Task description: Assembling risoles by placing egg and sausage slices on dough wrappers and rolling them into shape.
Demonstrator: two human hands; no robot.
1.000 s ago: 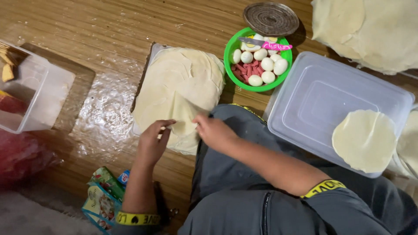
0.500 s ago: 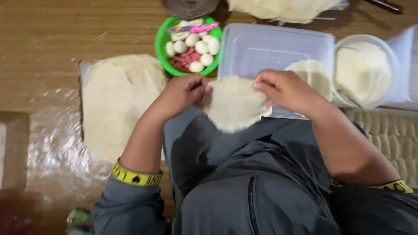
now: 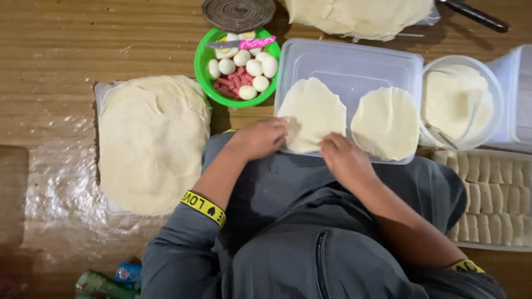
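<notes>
A thin round dough sheet (image 3: 313, 113) lies in the left half of a clear plastic container (image 3: 354, 63). My left hand (image 3: 260, 138) pinches its left edge. My right hand (image 3: 343, 160) rests on its lower right edge at the container's near rim. A second round dough sheet (image 3: 386, 123) lies flat beside it on the right. A large stack of dough sheets (image 3: 151, 141) sits on the floor to the left of my knees.
A green bowl (image 3: 200, 58) holds peeled eggs, red sausage pieces and a pink-handled knife. A round white tub (image 3: 463, 99) with pale filling and a spoon stands right. A tray of pale strips (image 3: 490, 196) lies near right. More dough (image 3: 360, 16) is at the top.
A sheet was peeled off the left stack, carried right in both hands and laid in the clear container next to the other sheet. The view swung right.
</notes>
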